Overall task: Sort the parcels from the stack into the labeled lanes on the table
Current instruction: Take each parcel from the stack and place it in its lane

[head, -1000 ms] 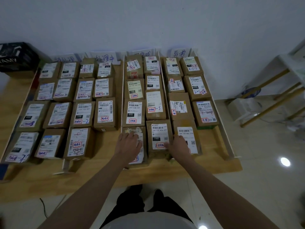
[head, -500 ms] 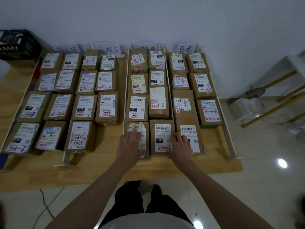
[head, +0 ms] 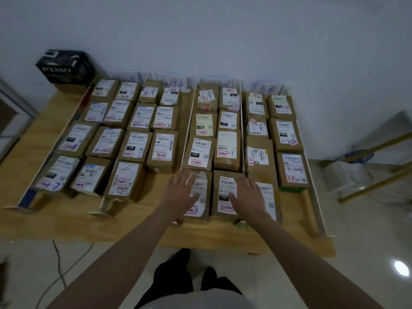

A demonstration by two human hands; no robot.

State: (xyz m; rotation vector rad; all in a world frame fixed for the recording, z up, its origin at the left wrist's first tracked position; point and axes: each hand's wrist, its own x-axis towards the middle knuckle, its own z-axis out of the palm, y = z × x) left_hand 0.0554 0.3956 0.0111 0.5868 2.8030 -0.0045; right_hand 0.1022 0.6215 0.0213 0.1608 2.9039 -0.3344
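Several brown cardboard parcels with white shipping labels lie in rows on the wooden table (head: 66, 221), split into lanes by white dividers (head: 188, 128). Handwritten lane signs (head: 172, 82) stand along the wall. My left hand (head: 180, 190) lies flat, fingers straight, on the nearest parcel (head: 200, 197) of the third lane. My right hand (head: 247, 192) lies flat across the neighbouring front parcel (head: 225, 197) and the parcel to its right (head: 267, 192).
A black box (head: 65, 65) sits at the table's back left corner. White shelving with wooden rails (head: 379, 157) stands on the tiled floor to the right. A cable (head: 58, 264) runs across the floor under the table's front edge.
Both hands slid a little further forward over the front parcels, fingers spreading flat. The camera view shifted, bringing the table lower in the frame.
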